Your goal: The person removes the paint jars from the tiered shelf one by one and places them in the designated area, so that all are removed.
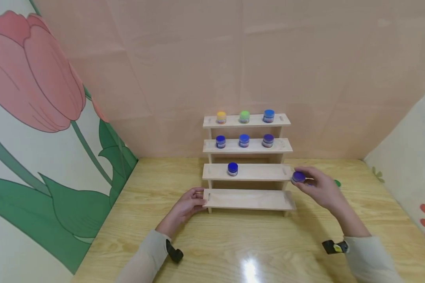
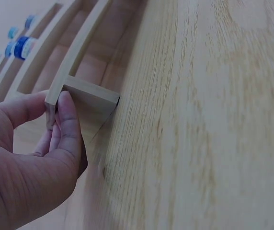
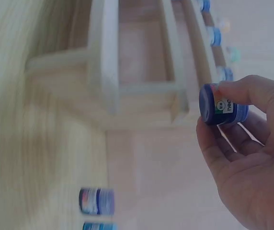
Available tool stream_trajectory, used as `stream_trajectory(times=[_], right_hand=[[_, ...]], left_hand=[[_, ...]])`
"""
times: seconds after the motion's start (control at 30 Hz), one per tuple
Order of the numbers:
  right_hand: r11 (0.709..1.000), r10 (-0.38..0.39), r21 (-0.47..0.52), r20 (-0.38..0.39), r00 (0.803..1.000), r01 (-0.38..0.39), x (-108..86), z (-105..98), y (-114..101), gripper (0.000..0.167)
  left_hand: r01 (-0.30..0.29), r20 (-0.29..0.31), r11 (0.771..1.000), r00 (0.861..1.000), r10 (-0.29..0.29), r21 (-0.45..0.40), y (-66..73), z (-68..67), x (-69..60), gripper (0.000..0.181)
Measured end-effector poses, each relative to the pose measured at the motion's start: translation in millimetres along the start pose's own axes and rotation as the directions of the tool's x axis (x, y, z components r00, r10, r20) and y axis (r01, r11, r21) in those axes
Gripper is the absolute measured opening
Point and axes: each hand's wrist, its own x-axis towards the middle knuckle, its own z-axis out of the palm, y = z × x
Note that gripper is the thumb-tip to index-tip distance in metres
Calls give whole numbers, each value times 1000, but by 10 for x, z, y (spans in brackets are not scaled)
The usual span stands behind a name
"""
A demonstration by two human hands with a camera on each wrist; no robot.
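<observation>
A wooden stepped rack (image 1: 248,199) with tiered shelves stands on the table. My left hand (image 1: 187,204) pinches the left end of its lowest shelf, thumb on one face and fingers on the other in the left wrist view. To the right of the rack, my right hand (image 1: 322,190) grips a small paint jar (image 3: 218,105) with a dark blue lid between thumb and fingers, level with the third shelf and off the table. On that shelf sits one dark blue jar (image 1: 232,169), left of its middle. The lowest shelf bears no jar.
Orange (image 1: 221,117), green (image 1: 244,117) and blue (image 1: 268,116) jars line the top shelf; three blue or violet jars (image 1: 244,140) fill the second. Behind my right hand a green lid (image 1: 337,183) shows. Two jars (image 3: 96,201) stand on the table in the right wrist view.
</observation>
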Motion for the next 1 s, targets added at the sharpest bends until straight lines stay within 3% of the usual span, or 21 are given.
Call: stream_trajectory(times=[0.27, 0.67, 1.0], right_hand=[[998, -65, 16, -48, 997, 66, -121, -45, 314, 44], [999, -27, 26, -27, 999, 28, -246, -115, 676, 45], [998, 40, 55, 50, 998, -43, -302, -71, 952, 47]], left_hand=[[-4, 7, 1000, 1000, 4, 14, -2, -13, 8, 55], [-6, 7, 1000, 1000, 6, 1, -5, -24, 21, 55], [6, -4, 1000, 1000, -6, -10, -11, -14, 9, 54]])
